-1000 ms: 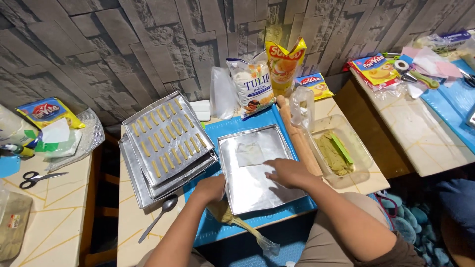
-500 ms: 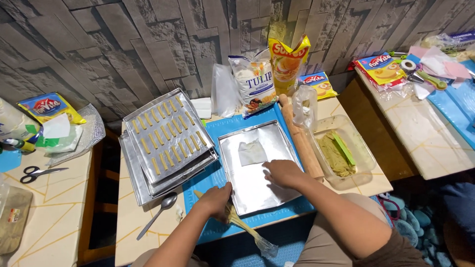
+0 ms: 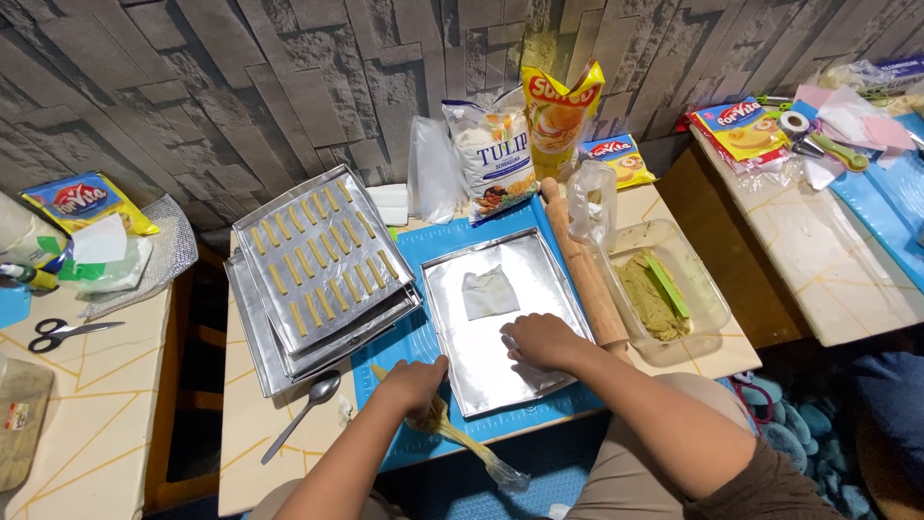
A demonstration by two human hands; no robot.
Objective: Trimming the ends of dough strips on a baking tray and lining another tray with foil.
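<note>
1. Resting palm-down on the lower half of the empty metal tray, the right hand is seen at the centre of the frame, its fingers curled loosely against the bare metal. Nothing is seen pinched in it.
2. The left hand is closed around the upper part of a clear piping bag at the tray's lower left corner. The bag's filled tail trails toward the bottom centre of the frame, over the edge of the blue mat.
3. Compared with a second ago, little is changed. The right hand is shifted slightly left across the tray, and the left hand is lowered a little onto the bag. The tray and the small square of paper in its upper half are left where they were, and no dough is laid in the tray yet.
4. On the left, the tray is closely bordered by the stacked trays, the top one carrying rows of dough strips. A spoon lies below them on the worktop.
5. On the right, the tray's long edge is touched or nearly touched by a rolling pin. Just beyond it stands a clear container of greenish dough.
6. Open room is found inside the tray itself and along the mat's lower strip. The worktop's near edge runs just under the left forearm, so the bag's tail hangs past it.
</note>
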